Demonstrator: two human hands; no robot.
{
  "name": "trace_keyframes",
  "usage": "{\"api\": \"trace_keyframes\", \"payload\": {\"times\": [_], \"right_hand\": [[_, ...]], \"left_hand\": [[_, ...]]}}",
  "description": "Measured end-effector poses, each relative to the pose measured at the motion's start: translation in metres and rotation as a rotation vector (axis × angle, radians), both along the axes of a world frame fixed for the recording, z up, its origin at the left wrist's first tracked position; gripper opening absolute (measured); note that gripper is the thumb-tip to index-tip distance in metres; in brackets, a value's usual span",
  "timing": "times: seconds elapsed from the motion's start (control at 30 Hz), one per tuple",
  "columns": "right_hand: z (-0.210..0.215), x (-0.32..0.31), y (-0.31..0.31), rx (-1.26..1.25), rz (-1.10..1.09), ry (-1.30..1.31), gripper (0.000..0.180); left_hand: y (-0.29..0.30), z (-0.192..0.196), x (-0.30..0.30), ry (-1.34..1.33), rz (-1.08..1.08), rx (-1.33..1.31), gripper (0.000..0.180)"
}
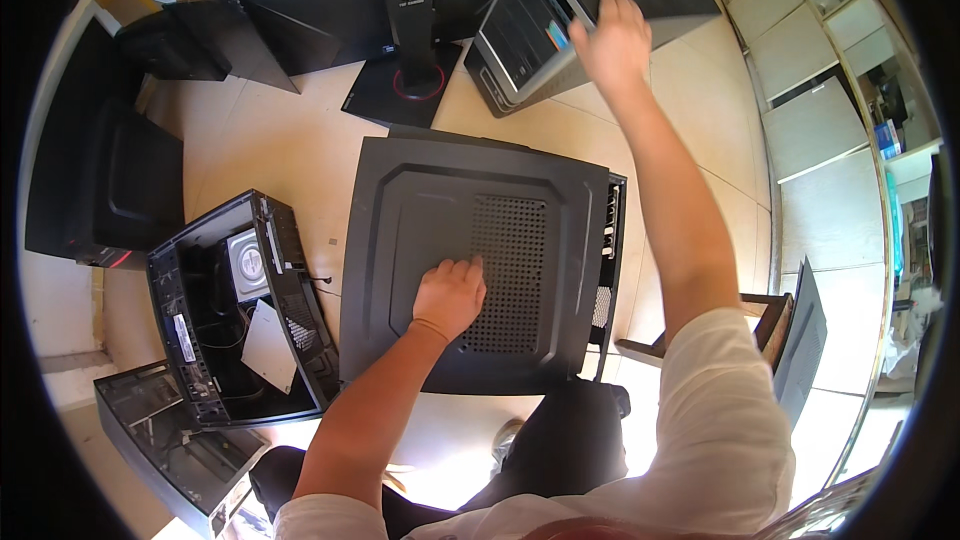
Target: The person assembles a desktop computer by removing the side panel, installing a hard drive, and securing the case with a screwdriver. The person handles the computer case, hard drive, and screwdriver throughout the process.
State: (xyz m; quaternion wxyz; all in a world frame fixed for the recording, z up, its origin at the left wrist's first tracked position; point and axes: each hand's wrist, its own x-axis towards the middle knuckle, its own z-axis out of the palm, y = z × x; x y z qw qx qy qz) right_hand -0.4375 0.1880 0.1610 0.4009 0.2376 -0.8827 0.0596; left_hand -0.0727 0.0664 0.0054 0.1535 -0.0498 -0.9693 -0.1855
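A black computer case (pixel 420 210) lies on its side in front of me, its flat side panel with a perforated patch (pixel 515 260) facing up. My left hand (pixel 450 297) rests on that panel at the edge of the patch, fingers bent and close together. Whatever may be under those fingers is hidden. Farther off to the right, my right hand (pixel 615 40) reaches to a grey and black computer tower (pixel 540 70). Its fingers are stretched out and lie against the tower's dark side near the front edge.
An opened computer case (pixel 280 320) with exposed insides stands at left, with another metal case frame (pixel 190 450) below it. A monitor (pixel 320 10) on a stand (pixel 410 40) is at the back. Black cases (pixel 110 170) line the left wall; white cabinets (pixel 825 130) line the right.
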Motion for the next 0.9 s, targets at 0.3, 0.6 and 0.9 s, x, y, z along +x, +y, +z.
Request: {"api": "trace_keyframes", "payload": {"times": [0.3, 0.6, 0.9], "right_hand": [[0.043, -0.030, 0.104, -0.098, 0.150, -0.291, 0.057], [-0.024, 0.019, 0.095, -0.036, 0.080, -0.393, 0.032], [-0.066, 0.055, 0.061, 0.139, -0.104, -0.838, 0.035]], "left_hand": [[0.009, 0.000, -0.003, -0.075, 0.006, -0.044, 0.033], [0.005, -0.001, 0.007, -0.059, -0.042, -0.061, 0.032], [0.006, -0.013, 0.004, -0.010, -0.049, -0.046, 0.031]]}}
